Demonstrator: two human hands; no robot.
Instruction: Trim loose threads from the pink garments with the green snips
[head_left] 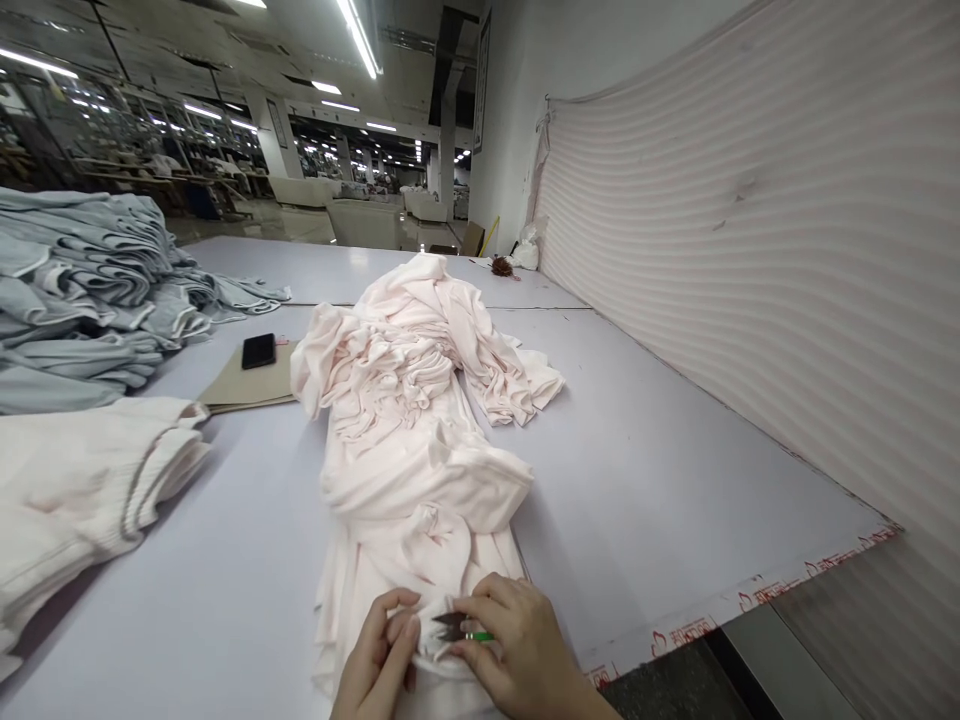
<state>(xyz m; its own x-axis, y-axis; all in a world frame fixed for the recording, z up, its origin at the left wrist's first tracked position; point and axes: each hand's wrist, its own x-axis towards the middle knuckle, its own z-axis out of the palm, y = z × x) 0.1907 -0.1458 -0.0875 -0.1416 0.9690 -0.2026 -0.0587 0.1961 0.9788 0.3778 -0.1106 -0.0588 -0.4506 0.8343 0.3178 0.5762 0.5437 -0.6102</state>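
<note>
A long heap of pale pink garments (409, 420) lies down the middle of the white table (660, 470). At its near end my left hand (379, 660) pinches an edge of the pink fabric with bent fingers. My right hand (517, 650) is closed around small thread snips (459, 628) with a green handle. Their dark blades point left at the fabric edge between my two hands.
A stack of grey-blue garments (82, 290) sits at the far left, with folded cream garments (71, 490) nearer. A black phone (259, 350) rests on brown cardboard (247, 385). A striped padded wall (750, 250) runs along the right. The table's front edge (750, 595) is at lower right.
</note>
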